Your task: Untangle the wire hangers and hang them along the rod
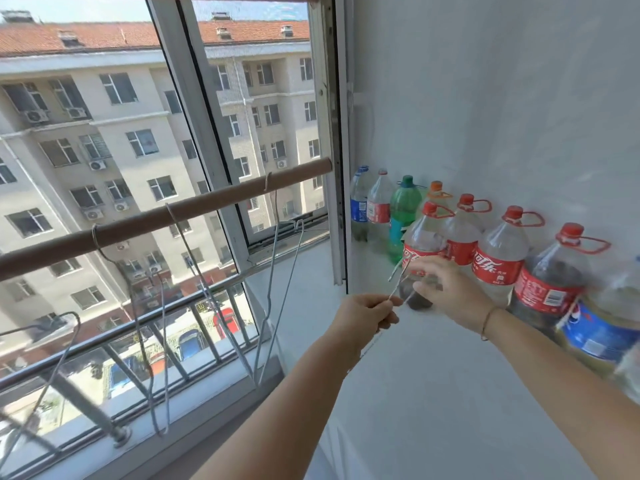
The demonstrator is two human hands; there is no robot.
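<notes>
In the head view, a brown round rod (207, 209) ran slantwise across the window, its right end stopping just short of the white window frame (341, 168). To the right of that frame a white ledge (415, 375) lay open beneath both forearms, bounded on its far side by a row of plastic drink bottles (491, 258) standing against the white wall (519, 98).

Three thin grey wire hangers (171, 211) hung by their hooks along the rod, well apart at the top, their lower ends crossing in front of a grey metal railing (194, 306). A fourth hanger (65, 341) showed at the lower left, cut off by the picture's edge.

The left hand (367, 315) pinched a short stretch of a fifth grey wire hanger (396, 284) above the ledge, near the bottles. Only its twisted neck and bent tip were visible, and the rest was hidden behind the hand and forearm. The right hand (446, 289), with a thin bracelet at the wrist, was just beside the wire's tip. Its fingers were blurred, so I could not tell whether they gripped the wire.
</notes>
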